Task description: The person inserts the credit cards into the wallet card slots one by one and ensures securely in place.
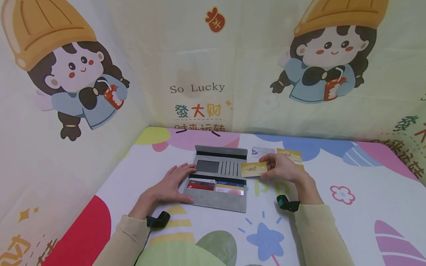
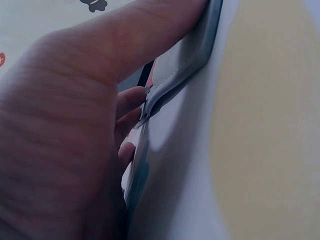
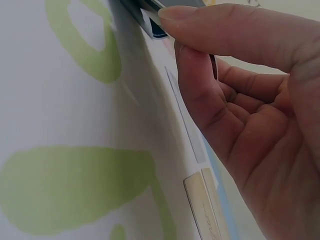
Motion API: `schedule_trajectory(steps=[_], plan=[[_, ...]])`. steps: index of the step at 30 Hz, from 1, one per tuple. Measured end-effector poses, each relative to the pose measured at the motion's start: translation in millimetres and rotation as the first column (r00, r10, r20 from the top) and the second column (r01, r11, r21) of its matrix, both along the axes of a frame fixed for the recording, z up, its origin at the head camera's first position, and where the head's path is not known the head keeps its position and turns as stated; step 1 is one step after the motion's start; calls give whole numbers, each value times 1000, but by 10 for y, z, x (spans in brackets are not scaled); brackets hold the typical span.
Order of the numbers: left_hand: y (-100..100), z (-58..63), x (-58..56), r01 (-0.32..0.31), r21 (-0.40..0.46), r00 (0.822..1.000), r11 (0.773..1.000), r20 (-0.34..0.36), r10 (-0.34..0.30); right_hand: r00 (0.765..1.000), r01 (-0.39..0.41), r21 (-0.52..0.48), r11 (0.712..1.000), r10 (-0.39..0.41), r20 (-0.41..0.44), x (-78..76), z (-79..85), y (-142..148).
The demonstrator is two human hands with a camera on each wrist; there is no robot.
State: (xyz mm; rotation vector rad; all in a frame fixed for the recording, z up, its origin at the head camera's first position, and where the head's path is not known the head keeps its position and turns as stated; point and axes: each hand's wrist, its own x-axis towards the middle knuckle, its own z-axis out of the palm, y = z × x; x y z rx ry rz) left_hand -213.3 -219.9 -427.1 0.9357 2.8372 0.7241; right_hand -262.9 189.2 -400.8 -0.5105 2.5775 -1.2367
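Your sleeves (image 1: 324, 234) front the grey wallet (image 1: 216, 200): left hand (image 1: 171, 185) spread at its left edge, right hand (image 1: 282, 168) opposite, pinching a gold card (image 1: 252, 170).

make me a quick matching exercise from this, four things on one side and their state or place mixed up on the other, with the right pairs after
Column one
1. left hand
2. right hand
3. wallet
4. pale silvery card

Column two
A. grey and lying open
B. flat on the table, beyond the right hand
C. touching the wallet's left side
D. pinching a gold card

Right pairs: 1-C, 2-D, 3-A, 4-B
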Motion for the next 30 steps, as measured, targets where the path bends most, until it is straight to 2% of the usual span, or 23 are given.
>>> schedule_trajectory(steps=[6, 17, 24, 30], plan=[[-14, -10, -6, -4, -10, 1000, 1000, 8, 4, 1000, -2, 4, 1000, 2, -8, 8, 9, -9], [-20, -25, -16, -12, -13, 999, 1000, 31, 13, 999, 52, 19, 998, -52, 0, 1, -14, -31], [-13, -28, -19, -10, -22, 1000, 1000, 24, 11, 999, 45, 51, 998, -44, -18, -1, -9, 12], [-13, -11, -8, -25, -24, 999, 999, 33, 26, 1000, 17, 34, 999, -16, -19, 3, 23, -24]])
